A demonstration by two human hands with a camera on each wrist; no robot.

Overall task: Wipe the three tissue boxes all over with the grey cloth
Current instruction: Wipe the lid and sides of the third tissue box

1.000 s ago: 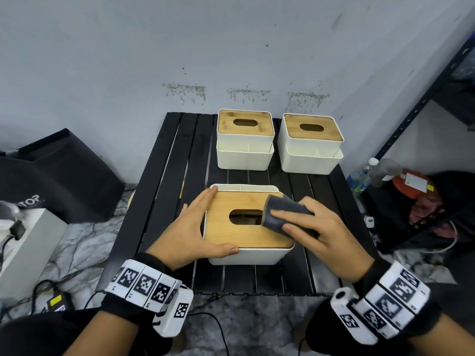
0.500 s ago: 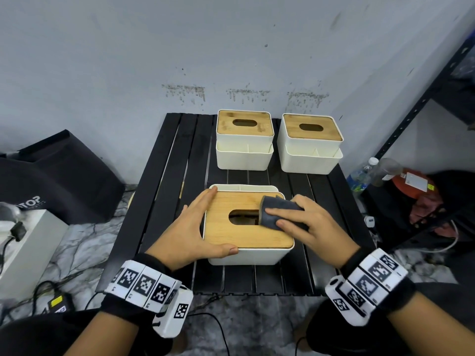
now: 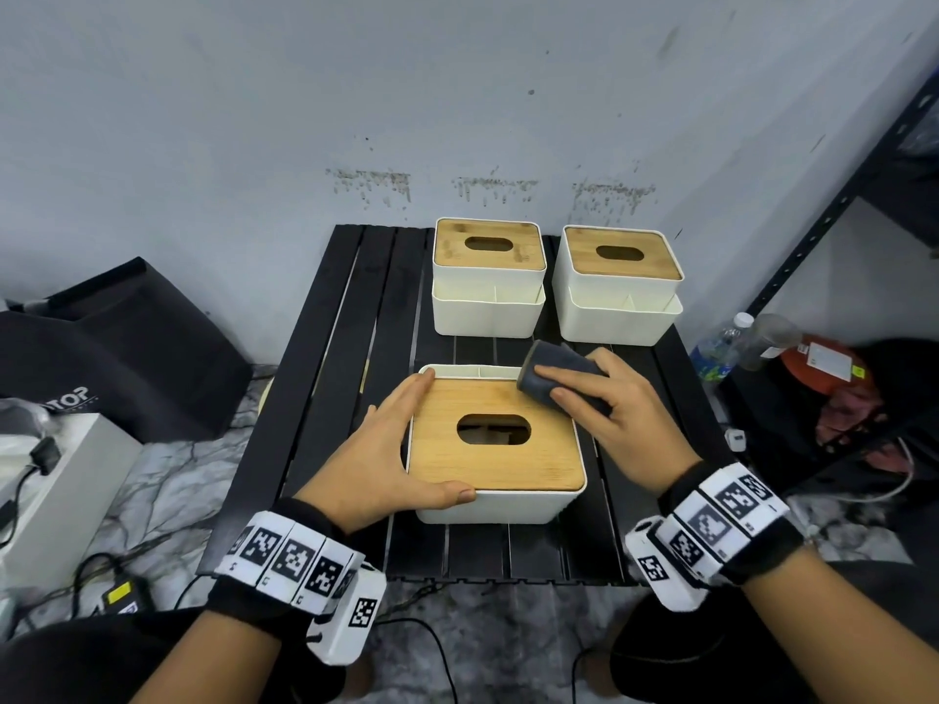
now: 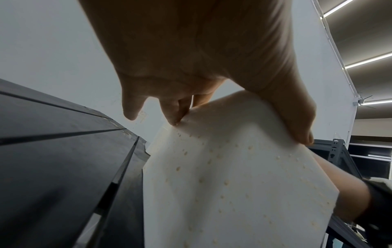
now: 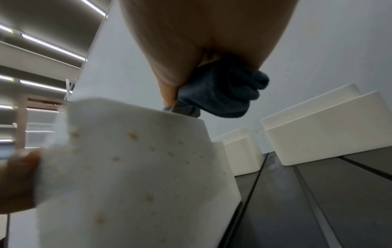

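Observation:
Three white tissue boxes with bamboo lids stand on a black slatted table. The near box is between my hands. My left hand holds it at its left side, fingers along the lid's left edge and thumb on the front rim. My right hand grips the folded grey cloth and presses it on the lid's far right corner. The two other boxes stand side by side at the back.
A grey wall rises just behind the table. A black bag and a white box with cables lie on the floor to the left. A black metal shelf, plastic bottles and a red item are to the right.
My right hand has slid the cloth from beside the lid's slot away to the lid's far right corner. The left hand and the box have stayed put.

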